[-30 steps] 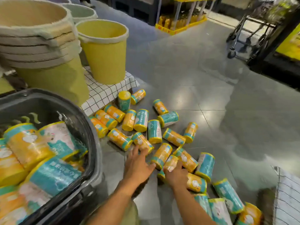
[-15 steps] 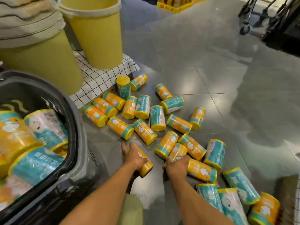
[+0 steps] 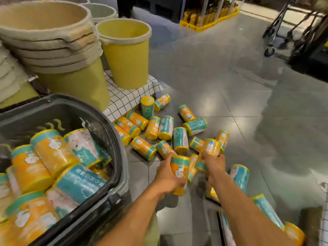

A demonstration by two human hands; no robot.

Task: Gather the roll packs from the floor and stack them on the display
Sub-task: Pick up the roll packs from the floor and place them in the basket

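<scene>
Orange and teal roll packs are lying scattered over the grey tiled floor (image 3: 230,71), most of them on their sides in a loose cluster (image 3: 159,128) just beside the edge of a checked cloth (image 3: 124,98). One teal pack (image 3: 147,107) is standing upright at the corner of that cloth. The left hand (image 3: 166,176) is wrapping around an orange pack (image 3: 179,171) with a teal band at its top, fingers closed on its side and holding it upright, clear of the floor. The right hand (image 3: 213,166) is clamping on another orange pack (image 3: 211,148), which is tilting up and away from the person; that pack is blurred, so its print is not readable. Between the two hands a further pack (image 3: 192,166) is showing edge-on, and whether either hand is touching it cannot be told. More packs are lying near the right forearm, toward the lower right corner.

To the left, a dark plastic bin (image 3: 113,139) is holding a heap of the same packs (image 3: 53,166), orange and teal mixed. Behind it, a stack of yellow buckets (image 3: 71,86) with pale rims is sitting beside a single yellow bucket (image 3: 127,55) that is standing on the checked cloth. Far back, a yellow shelf stand (image 3: 207,20) is sitting on the floor, and trolley wheels (image 3: 269,51) are showing at the upper right.
</scene>
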